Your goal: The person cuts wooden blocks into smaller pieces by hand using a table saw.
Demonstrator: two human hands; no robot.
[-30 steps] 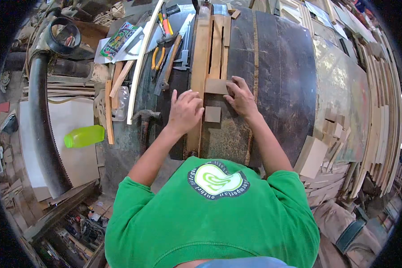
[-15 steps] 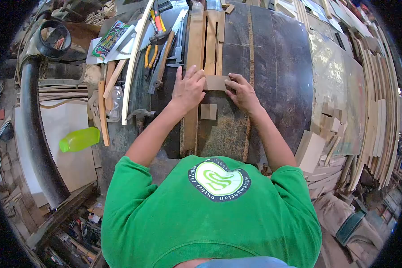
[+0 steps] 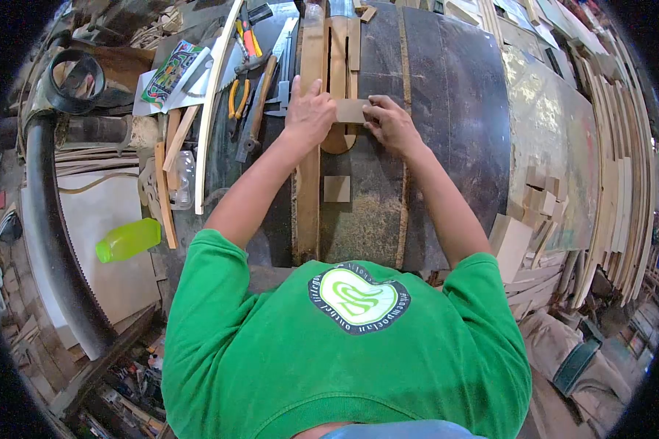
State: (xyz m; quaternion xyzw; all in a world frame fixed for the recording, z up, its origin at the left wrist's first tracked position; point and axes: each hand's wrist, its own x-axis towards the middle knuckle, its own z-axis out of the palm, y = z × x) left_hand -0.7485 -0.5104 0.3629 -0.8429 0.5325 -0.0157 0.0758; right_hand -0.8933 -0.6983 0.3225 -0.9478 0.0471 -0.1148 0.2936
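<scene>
A small flat wooden block (image 3: 351, 110) lies across the slotted wooden piece (image 3: 337, 62), between my two hands. My left hand (image 3: 310, 113) rests on the long wooden strip (image 3: 310, 175), its fingers at the block's left end. With fingers bent, my right hand (image 3: 389, 123) grips the block's right end. Below the block, the rounded end of the slotted piece now shows. A square wooden block (image 3: 337, 189) lies nearer to me on the dark worktop, touched by neither hand.
Left of the strip lie a hammer (image 3: 258, 102), pliers with yellow handles (image 3: 238, 99), a caliper (image 3: 284, 91) and a long pale strip (image 3: 216, 110). A green bottle (image 3: 128, 240) is at the far left. Wood offcuts (image 3: 540, 201) are piled at the right.
The flat block and both hands have moved forward, away from the square block. The slotted piece's rounded end has come into view below the flat block. The view has shifted slightly.
</scene>
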